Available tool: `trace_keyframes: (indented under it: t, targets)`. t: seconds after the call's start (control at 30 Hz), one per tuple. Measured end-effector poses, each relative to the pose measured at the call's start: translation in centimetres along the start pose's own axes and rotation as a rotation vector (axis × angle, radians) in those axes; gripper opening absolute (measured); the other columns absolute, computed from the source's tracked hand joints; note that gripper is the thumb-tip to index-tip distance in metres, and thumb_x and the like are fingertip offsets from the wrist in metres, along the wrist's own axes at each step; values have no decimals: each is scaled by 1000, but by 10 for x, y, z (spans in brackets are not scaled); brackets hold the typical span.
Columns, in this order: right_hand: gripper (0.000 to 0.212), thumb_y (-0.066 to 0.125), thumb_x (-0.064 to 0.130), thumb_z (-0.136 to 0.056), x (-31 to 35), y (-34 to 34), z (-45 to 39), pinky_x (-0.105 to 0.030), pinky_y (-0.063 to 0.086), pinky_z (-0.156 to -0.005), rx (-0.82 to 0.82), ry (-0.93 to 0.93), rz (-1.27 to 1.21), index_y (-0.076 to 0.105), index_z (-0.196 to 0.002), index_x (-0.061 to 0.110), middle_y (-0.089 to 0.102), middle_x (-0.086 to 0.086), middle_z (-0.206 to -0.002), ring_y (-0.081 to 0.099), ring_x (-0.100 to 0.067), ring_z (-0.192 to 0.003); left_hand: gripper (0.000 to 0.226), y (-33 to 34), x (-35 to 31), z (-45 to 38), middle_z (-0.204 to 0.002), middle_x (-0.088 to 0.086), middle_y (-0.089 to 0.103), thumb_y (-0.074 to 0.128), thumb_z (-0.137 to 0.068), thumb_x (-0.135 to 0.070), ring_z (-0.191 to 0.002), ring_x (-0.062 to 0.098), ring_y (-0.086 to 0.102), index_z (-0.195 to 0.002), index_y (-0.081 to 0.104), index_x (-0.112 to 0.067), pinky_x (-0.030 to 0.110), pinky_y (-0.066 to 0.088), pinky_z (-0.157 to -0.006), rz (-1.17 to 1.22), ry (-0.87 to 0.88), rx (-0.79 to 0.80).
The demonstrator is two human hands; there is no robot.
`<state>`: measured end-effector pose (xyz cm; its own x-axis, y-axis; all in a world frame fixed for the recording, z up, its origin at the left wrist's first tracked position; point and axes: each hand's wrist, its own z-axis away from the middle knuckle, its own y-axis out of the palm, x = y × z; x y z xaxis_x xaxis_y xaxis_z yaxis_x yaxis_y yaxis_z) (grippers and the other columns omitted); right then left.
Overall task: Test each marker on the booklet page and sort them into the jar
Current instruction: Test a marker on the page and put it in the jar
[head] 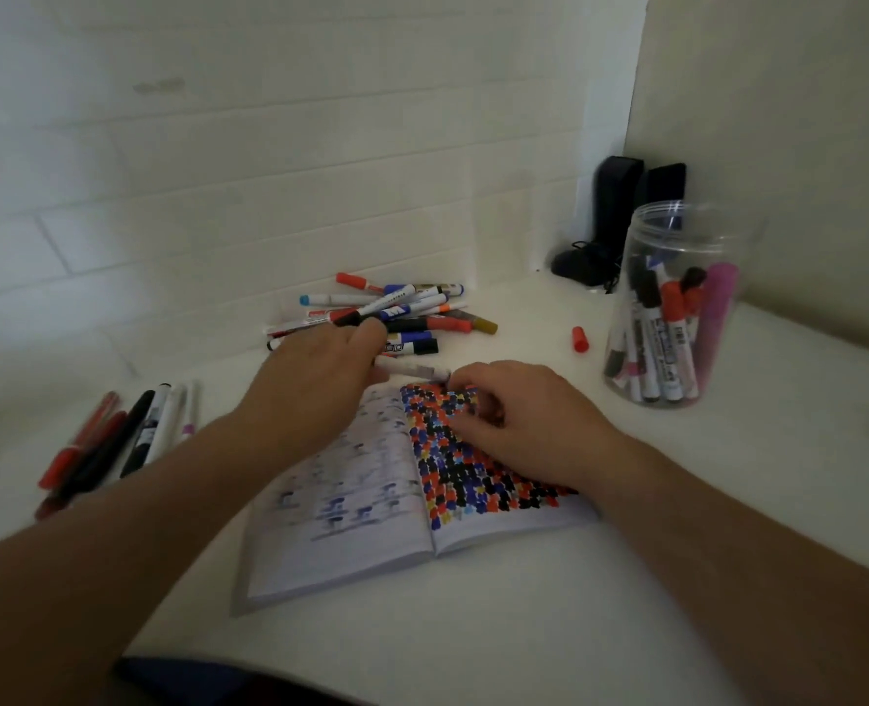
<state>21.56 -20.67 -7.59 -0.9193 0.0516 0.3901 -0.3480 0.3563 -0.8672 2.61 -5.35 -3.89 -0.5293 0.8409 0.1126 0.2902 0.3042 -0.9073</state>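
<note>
At the far left of the white desk (473, 644) lies a row of markers (116, 440), red, black and white-bodied, side by side and pointing away from the viewer. The left hand (315, 379) reaches forward over the top left corner of the open booklet (371, 501), its fingers curled round one end of a white-bodied marker (412, 370) that lies crosswise just past the booklet's top edge. Behind this hand sits a loose pile of markers (401, 313) with red, blue, black and gold caps, close to the white brick wall (218, 170). The right hand (519, 425) rests on the booklet's right page, which is covered in red, blue, black and yellow blotches; its fingertips pinch the marker's other end. A lone red cap (580, 339) lies on the desk between the pile and the clear plastic jar (676, 308), which stands upright at the right with several markers in it. Dark objects (620, 216) stand in the corner behind the jar.
</note>
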Motion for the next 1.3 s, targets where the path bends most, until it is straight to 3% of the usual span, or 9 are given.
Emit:
trace_keyframes:
  t: [0.13, 0.27, 0.4, 0.53, 0.67, 0.77, 0.83, 0.93, 1.3]
  targets:
    - [39, 56, 71, -88, 9, 1, -2, -31, 47, -64, -186, 24, -36, 48, -102, 35, 48, 16, -91, 47, -6, -77, 6, -22, -35, -10, -85, -5, 62, 50, -106, -37, -71, 16, 57, -110, 48, -32, 36, 48, -63, 651, -132, 202]
    - [43, 66, 63, -84, 7, -11, -3, -36, 38, -66, -558, -76, 299, 44, -97, 28, 42, 4, -94, 41, -18, -84, 8, -18, -52, -9, -87, -6, 70, 48, -106, -41, -80, 15, 67, -109, 52, -35, 45, 59, -81, 800, -187, 208]
    - [38, 65, 50, -89, 7, -7, 1, -44, 40, -83, -364, -236, 481, 65, -120, 28, 58, -4, -115, 52, -26, -103, 16, -3, -55, 4, -89, -6, 75, 55, -103, -40, -83, 13, 70, -109, 57, -25, 44, 59, -87, 992, -261, 377]
    - [25, 74, 20, -91, 12, 2, 0, -35, 46, -63, -141, -247, 386, 67, -115, 22, 62, -1, -97, 57, -22, -84, 15, 2, -45, 12, -87, -7, 79, 65, -99, -32, -85, 10, 74, -103, 60, -19, 33, 58, -84, 981, -325, 329]
    - [35, 53, 46, -103, 21, 4, 2, -36, 51, -72, -86, -174, 221, 55, -131, 25, 54, 3, -114, 51, -13, -91, 8, 5, -38, 19, -84, -9, 78, 62, -100, -26, -78, 5, 73, -102, 61, -18, 29, 54, -76, 1058, -311, 327]
    - [32, 56, 39, -104, 21, 11, 2, -42, 54, -83, 8, -155, 244, 52, -133, 27, 61, 2, -120, 59, -20, -102, 7, 11, -33, 24, -92, -8, 77, 57, -103, -33, -88, 26, 72, -99, 62, -30, 49, 58, -84, 1042, -265, 316]
    - [28, 58, 33, -104, 20, 15, 1, -41, 55, -85, 29, -125, 307, 52, -130, 27, 62, 2, -119, 61, -21, -105, 7, 14, -31, 26, -98, -11, 76, 60, -101, -35, -94, 19, 71, -98, 66, -35, 50, 57, -92, 982, -233, 304]
    - [28, 45, 47, -106, 21, 12, 4, -38, 54, -81, 49, -115, 298, 53, -125, 28, 58, 5, -112, 53, -14, -94, 3, 17, -31, 26, -93, -14, 74, 67, -97, -35, -88, 3, 69, -95, 69, -34, 41, 58, -89, 895, -228, 246]
    - [35, 33, 62, -105, 28, -4, 10, -31, 39, -62, 125, -153, 444, 48, -129, 42, 64, 7, -95, 56, -17, -78, 6, 17, -28, 27, -90, -11, 78, 82, -84, -26, -88, 7, 73, -87, 77, -29, 41, 60, -91, 1000, -194, 251]
